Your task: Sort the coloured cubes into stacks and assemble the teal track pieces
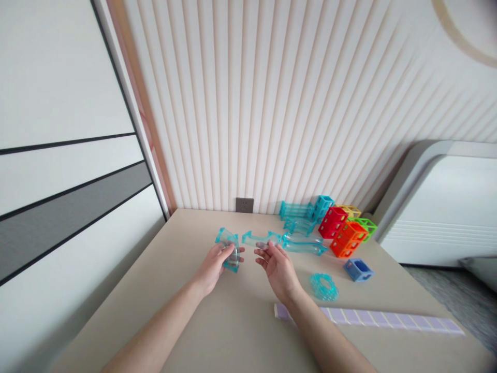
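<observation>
My left hand [216, 265] is closed round a clear curved track piece [233, 255] with teal ends, its thumb on top. My right hand [278, 265] pinches another clear track piece [252, 238], which has teal ends and lies level to the right of the first. The two pieces are close together above the table, with a small gap between them. Behind my right hand, more clear teal track pieces [305, 244] lie on the table. A flat stack of teal rings [324, 286] sits to the right of my right forearm.
Stacked red blocks [333, 223], orange blocks [347, 240] and a teal block tower [323, 208] stand at the back right. A blue hollow block [357, 270] sits nearer. One long lilac strip [380, 318] crosses the table's [240, 331] right front. A ribbed wall [233, 103] rises behind.
</observation>
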`<state>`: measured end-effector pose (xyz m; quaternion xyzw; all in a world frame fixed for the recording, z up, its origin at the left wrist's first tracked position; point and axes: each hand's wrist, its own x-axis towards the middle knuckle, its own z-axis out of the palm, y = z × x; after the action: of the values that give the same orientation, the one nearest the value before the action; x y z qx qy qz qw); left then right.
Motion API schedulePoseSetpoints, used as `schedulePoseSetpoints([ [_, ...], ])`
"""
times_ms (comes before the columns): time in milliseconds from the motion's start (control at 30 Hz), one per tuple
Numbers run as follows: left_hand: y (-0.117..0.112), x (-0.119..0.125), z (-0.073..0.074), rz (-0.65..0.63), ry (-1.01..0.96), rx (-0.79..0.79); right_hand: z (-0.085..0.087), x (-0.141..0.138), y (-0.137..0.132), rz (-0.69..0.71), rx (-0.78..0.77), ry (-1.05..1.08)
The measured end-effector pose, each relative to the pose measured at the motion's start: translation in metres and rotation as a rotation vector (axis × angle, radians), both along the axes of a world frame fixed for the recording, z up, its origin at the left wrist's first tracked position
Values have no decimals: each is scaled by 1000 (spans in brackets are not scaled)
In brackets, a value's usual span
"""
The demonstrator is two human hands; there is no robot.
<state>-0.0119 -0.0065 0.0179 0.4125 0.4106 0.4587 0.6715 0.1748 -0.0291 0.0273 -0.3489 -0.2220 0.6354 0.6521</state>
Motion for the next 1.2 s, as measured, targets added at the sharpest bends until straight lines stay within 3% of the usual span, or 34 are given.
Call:
schedulePoseSetpoints([
  [133, 1, -1, -2, 7, 79, 36, 3, -2, -2, -30, 72, -58],
  [400, -4, 0, -1, -165, 54, 13, 11, -6, -14, 209, 50, -105],
  [633, -6, 3, -4, -175, 1, 33, 9, -6, -12, 209, -2, -154],
  [733, -5, 3, -6, -238, -23, 67, 8, -4, -12, 218, -9, -175],
  [1067, -12, 7, -6, -300, -27, 64, 10, -9, -14, 352, -19, -185],
  [1200, -9, 8, -9, -269, 66, 186, 4, -10, -11, 304, -27, -273],
])
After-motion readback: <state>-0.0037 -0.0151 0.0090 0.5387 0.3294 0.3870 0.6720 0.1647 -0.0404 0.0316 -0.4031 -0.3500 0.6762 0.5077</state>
